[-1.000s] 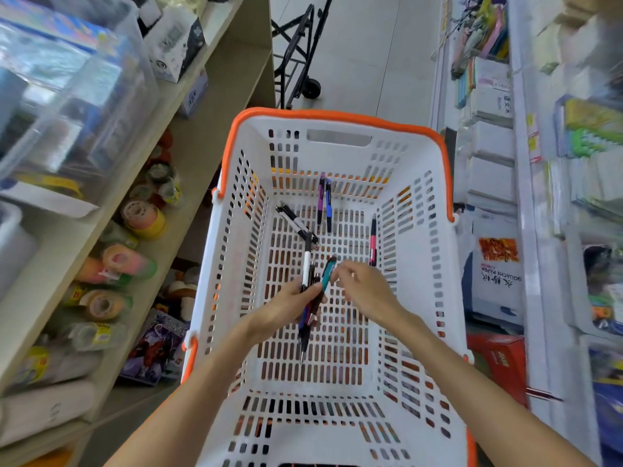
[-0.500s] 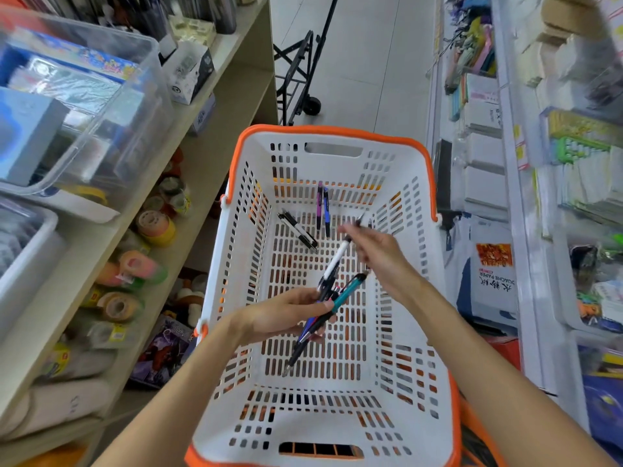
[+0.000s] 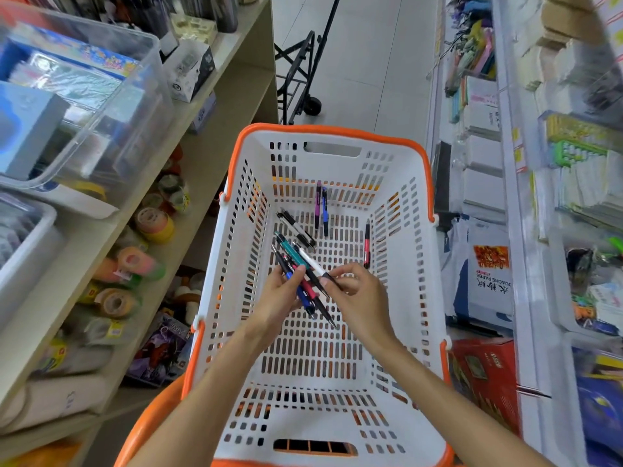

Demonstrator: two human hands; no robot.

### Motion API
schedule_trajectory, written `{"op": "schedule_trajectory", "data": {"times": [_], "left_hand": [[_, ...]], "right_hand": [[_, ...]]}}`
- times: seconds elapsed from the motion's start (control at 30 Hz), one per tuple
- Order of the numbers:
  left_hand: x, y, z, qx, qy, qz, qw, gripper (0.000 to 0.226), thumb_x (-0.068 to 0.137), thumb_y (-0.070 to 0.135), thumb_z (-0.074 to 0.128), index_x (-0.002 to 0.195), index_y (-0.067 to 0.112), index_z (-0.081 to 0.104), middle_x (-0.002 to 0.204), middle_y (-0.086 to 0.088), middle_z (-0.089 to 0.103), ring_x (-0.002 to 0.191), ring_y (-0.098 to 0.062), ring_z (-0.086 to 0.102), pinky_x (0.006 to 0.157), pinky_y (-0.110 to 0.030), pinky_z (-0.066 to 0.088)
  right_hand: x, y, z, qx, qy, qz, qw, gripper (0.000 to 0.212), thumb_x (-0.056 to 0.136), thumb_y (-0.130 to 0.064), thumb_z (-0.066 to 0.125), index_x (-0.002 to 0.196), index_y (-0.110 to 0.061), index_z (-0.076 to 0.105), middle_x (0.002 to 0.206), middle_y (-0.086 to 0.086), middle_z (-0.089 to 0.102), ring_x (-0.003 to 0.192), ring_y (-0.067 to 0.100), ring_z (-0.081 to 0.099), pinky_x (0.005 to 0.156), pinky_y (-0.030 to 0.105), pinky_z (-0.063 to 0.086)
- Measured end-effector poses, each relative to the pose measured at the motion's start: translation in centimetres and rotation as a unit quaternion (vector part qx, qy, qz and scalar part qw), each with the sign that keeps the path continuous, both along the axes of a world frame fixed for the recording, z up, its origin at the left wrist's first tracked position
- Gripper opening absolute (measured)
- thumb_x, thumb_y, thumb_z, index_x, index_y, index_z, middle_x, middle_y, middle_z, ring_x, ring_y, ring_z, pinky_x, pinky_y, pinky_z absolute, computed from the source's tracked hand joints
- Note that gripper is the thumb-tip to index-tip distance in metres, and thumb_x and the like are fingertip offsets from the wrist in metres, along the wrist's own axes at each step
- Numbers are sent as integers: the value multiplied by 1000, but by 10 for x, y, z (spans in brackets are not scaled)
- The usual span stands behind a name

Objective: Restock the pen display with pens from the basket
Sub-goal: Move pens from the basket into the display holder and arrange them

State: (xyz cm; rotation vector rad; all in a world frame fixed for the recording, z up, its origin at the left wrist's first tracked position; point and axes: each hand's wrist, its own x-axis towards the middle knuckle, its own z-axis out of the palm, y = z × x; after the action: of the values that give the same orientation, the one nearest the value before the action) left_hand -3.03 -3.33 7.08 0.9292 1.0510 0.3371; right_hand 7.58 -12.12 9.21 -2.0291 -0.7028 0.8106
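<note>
Half a second ago the right hand (image 3: 357, 291) was out near the far side of the basket lifting a white pen; now it has come back and is laying that white pen (image 3: 312, 262) against the bunch. Its thumb and forefinger pinch the pen's dark tip end. The left hand (image 3: 281, 294) has its fingers curled round the bunch of pens (image 3: 300, 278) at mid-length, tips pointing toward the person. The pens are light, stiff and smooth, so a loose fan like this could slip; a grip round the middle looks safest. More pens lie loose on the basket (image 3: 397, 352) floor: a black-and-white pair (image 3: 296, 229), a purple and a blue one (image 3: 322, 208), a red one (image 3: 366, 244). Shelves of tape rolls (image 3: 153, 224) stand to the left.
</note>
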Motion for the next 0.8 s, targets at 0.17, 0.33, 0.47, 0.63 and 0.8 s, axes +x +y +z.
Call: {"op": "schedule_trajectory", "data": {"times": [0.17, 0.33, 0.47, 0.63, 0.8], "left_hand": [[3, -1, -5, -20, -4, 13, 1000, 29, 97, 24, 52, 123, 11, 53, 108, -15, 70, 87, -21, 68, 89, -42, 55], [7, 0, -2, -17, -15, 0, 1000, 28, 96, 27, 53, 115, 8, 63, 99, -12, 72, 83, -19, 70, 76, -31, 57], [7, -1, -1, 4, 14, -38, 999, 21, 97, 31, 51, 104, 16, 64, 92, -3, 73, 84, -20, 70, 87, -39, 54], [-4, 6, 2, -76, 46, -191, 978, 25, 95, 32, 53, 112, 14, 56, 90, 0, 61, 83, -15, 62, 96, -44, 50], [-12, 9, 16, -164, -7, -386, 908, 33, 94, 25, 54, 125, 14, 51, 94, 1, 59, 84, -11, 60, 89, -36, 52]], "right_hand": [[3, 1, -9, 19, 13, -2, 1000, 16, 79, -25, 76, 92, -24, 68, 86, -7, 75, 74, 2, 70, 69, 27, 58], [-1, -4, -11, 51, 4, 4, 999, 20, 79, -22, 77, 97, -29, 71, 87, -17, 72, 80, -5, 66, 70, 16, 54], [5, -9, -17, 0, -35, 75, 997, 17, 79, -36, 74, 95, -31, 73, 86, -19, 63, 80, -1, 58, 73, 19, 49], [32, 12, 2, 1, -87, 85, 993, 25, 90, -43, 59, 106, -25, 66, 108, -11, 57, 111, 9, 50, 96, 30, 42], [54, 42, 28, -170, -11, 429, 887, 30, 90, -42, 60, 113, -23, 66, 122, -9, 60, 118, 9, 51, 105, 35, 39]]}}
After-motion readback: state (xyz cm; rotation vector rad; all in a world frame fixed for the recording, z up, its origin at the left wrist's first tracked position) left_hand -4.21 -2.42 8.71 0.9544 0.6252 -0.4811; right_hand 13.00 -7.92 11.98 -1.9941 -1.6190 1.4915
